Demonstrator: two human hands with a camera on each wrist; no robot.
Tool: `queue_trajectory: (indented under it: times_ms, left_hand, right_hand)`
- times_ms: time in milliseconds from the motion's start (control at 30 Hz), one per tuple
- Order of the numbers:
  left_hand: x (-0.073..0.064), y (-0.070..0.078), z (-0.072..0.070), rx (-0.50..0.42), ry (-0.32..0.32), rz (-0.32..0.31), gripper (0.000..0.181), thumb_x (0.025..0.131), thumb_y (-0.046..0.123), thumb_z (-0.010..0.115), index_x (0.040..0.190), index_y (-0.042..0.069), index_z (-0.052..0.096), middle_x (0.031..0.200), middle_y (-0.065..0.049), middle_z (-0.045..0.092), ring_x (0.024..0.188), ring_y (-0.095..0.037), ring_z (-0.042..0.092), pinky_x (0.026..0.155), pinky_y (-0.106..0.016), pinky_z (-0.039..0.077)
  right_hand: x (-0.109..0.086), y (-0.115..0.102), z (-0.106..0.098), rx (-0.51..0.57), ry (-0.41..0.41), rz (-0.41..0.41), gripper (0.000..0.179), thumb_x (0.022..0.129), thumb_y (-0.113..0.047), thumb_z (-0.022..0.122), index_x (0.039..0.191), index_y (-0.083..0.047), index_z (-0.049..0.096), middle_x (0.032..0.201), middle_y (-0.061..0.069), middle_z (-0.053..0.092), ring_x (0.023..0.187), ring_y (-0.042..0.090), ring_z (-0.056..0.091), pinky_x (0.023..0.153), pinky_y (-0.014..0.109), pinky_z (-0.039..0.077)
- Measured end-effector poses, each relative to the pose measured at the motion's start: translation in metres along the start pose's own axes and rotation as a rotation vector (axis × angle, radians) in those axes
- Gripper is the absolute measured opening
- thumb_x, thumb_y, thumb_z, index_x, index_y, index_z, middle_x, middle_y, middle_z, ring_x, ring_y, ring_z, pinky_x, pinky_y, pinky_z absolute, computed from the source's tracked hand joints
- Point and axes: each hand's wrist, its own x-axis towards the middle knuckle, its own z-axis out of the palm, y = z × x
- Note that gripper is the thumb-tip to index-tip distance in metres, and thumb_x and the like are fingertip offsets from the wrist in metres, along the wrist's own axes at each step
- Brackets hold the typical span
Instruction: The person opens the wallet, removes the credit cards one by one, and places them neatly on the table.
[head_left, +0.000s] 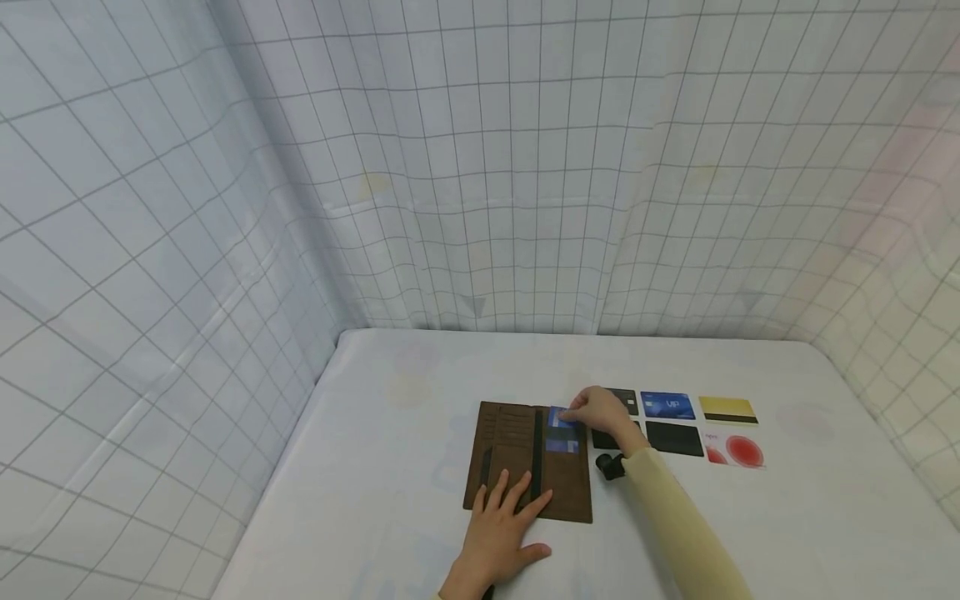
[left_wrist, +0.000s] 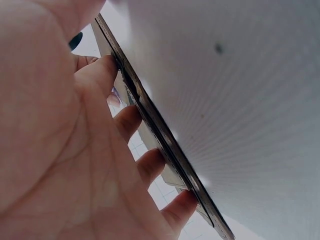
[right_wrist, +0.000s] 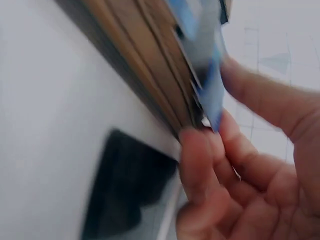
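Observation:
A brown wallet (head_left: 566, 498) lies opened flat on the white table, its inner side with card slots and a dark strap facing up. My left hand (head_left: 498, 533) rests on its lower edge with the fingers spread; in the left wrist view the fingertips (left_wrist: 151, 162) touch the wallet's edge (left_wrist: 165, 135). At the upper right of the wallet, my right hand (head_left: 600, 410) pinches a blue card (head_left: 557, 415) between thumb and fingers. The card (right_wrist: 215, 95) overlaps the wallet's right panel, and a darker band crosses it. How deep it sits in a slot is unclear.
Right of the wallet lie several cards: a blue VIP card (head_left: 667, 405), a gold card (head_left: 727, 410), a black card (head_left: 675, 438) and a white card with red circles (head_left: 738, 450). Dark cards lie partly under my right arm. A small black object (head_left: 609, 467) sits beside the right wrist.

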Motion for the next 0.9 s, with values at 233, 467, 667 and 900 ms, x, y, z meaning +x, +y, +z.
queue_trajectory:
  times_ms: [233,467,667,900]
  left_hand:
    - [-0.0016,0.0012,-0.0033,0.013,0.006,-0.009,0.068,0.083,0.064,0.054,0.144,0.037,0.039,0.151,-0.002,0.031,0.137,-0.037,0.024,0.098,-0.063,0.027]
    - [-0.0012,0.0035,-0.004,0.01,-0.008,-0.009,0.069,0.082,0.065,0.054,0.144,0.038,0.039,0.151,-0.002,0.031,0.137,-0.036,0.023,0.098,-0.063,0.027]
    - [-0.0013,0.0029,-0.0019,0.001,0.006,0.003,0.068,0.083,0.063,0.054,0.144,0.036,0.04,0.15,-0.003,0.032,0.137,-0.037,0.024,0.097,-0.064,0.027]
    - [-0.0007,0.0014,-0.0024,-0.005,-0.002,-0.007,0.069,0.083,0.062,0.056,0.144,0.036,0.039,0.151,-0.003,0.031,0.138,-0.037,0.023,0.098,-0.064,0.026]
  right_hand:
    - [0.0,0.0009,-0.005,0.058,-0.079,-0.05,0.032,0.074,-0.02,0.081,0.094,-0.003,0.063,0.077,0.004,0.057,0.065,0.018,0.055,0.06,0.033,0.046]
    - [-0.001,0.0018,-0.0043,0.085,-0.058,0.017,0.033,0.075,-0.021,0.08,0.092,0.0,0.06,0.083,0.006,0.058,0.067,0.019,0.055,0.063,0.035,0.046]
    - [-0.0044,-0.0015,-0.0059,0.104,-0.032,0.05,0.031,0.077,-0.019,0.078,0.093,0.001,0.06,0.083,0.008,0.059,0.069,0.021,0.055,0.063,0.037,0.046]
    - [-0.0036,-0.002,-0.0062,0.098,-0.013,0.079,0.033,0.079,-0.022,0.076,0.097,0.001,0.061,0.083,0.008,0.059,0.069,0.022,0.056,0.063,0.037,0.046]
